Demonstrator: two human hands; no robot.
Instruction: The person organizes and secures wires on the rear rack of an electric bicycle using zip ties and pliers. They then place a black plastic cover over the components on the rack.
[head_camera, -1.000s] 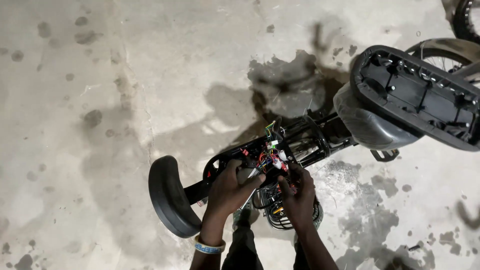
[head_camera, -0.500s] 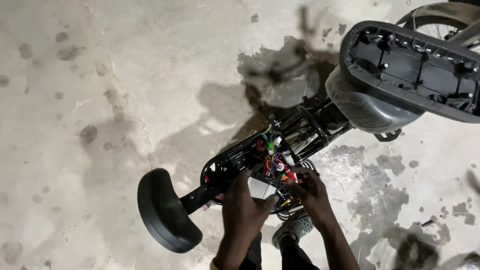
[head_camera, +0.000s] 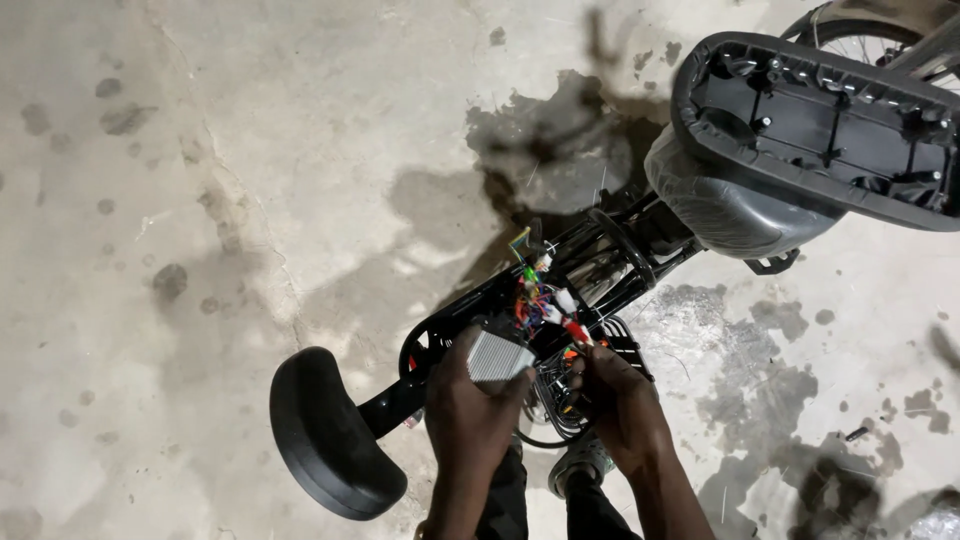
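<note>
**No packages, labels, signs or screens**

Nothing of that kind shows anywhere in the view: no box, bag or wrapper, no sticker or tag, no sign, no display (the picture is too small to rule out a tiny marking on a part).
</note>
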